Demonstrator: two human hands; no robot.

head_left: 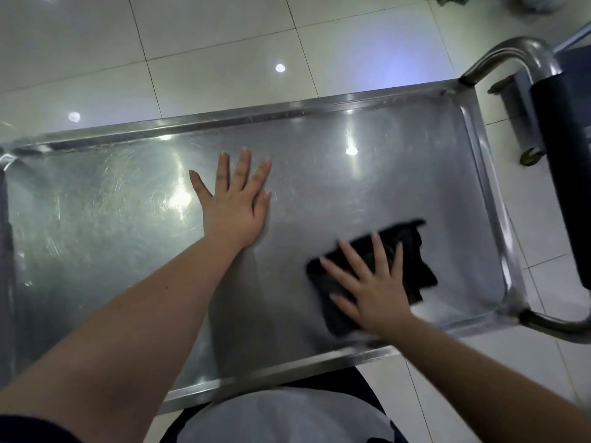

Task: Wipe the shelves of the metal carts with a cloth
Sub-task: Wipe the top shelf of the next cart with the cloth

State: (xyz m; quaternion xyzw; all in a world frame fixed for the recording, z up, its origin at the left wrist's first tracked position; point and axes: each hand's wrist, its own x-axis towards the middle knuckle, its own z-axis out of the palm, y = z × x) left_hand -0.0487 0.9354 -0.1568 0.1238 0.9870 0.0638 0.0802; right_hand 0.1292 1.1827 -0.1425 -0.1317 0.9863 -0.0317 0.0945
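The top shelf of a steel cart (96, 225) fills the view, shiny, scratched and bordered by a raised rim. A dark cloth (409, 251) lies crumpled on the shelf's right part. My right hand (371, 282) presses flat on the cloth with fingers spread and straight, covering its near left portion. My left hand (235, 199) rests flat on the bare metal near the shelf's middle, fingers straight and pointing away from me. The two hands are apart, with bare metal between them.
The cart's tubular handle (518, 55) with a dark grip (566, 161) stands at the right end. White floor tiles (192, 43) surround the cart. A caster wheel (529, 156) shows below the handle. My body is against the cart's near rim (281, 369).
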